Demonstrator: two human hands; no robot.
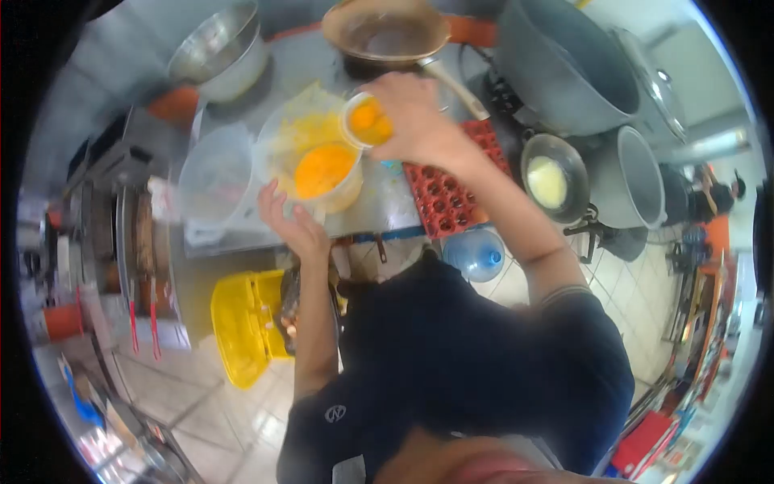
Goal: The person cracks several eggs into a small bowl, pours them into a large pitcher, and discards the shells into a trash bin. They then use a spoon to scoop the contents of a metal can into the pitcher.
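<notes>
Head view showed, nearest, the person's dark shirt [484, 355], then the left hand [297, 227], raised palm-up and empty. Its fingers were loosely spread and slightly curled, close by the near left side of a translucent tub [348, 195]; whether a fingertip touched the tub, I could not tell. To the left below the counter stood a yellow bin [238, 331] with its lid open, and to the right on the tiled floor, a clear water jug [474, 256].

On the steel counter [391, 208], the tub contained bright orange liquid [325, 169], with yellow smears up its inner wall. Another clear tub [211, 181] stood to its left, and a red egg tray [439, 198] lay to its right.

Farther out, the right hand [415, 117] held a white cup [347, 131] of orange-yellow egg [372, 121] at the filled tub's right side. Its fingers were closed around the cup from the right; blur hid how firmly they pressed.

Right of the tray sat a small frying pan [576, 179] with something pale yellow inside, beside a deep grey pot [633, 181]. Beyond were a metal bowl [234, 73], a wide pan [387, 36] and a large pot [556, 64].
</notes>
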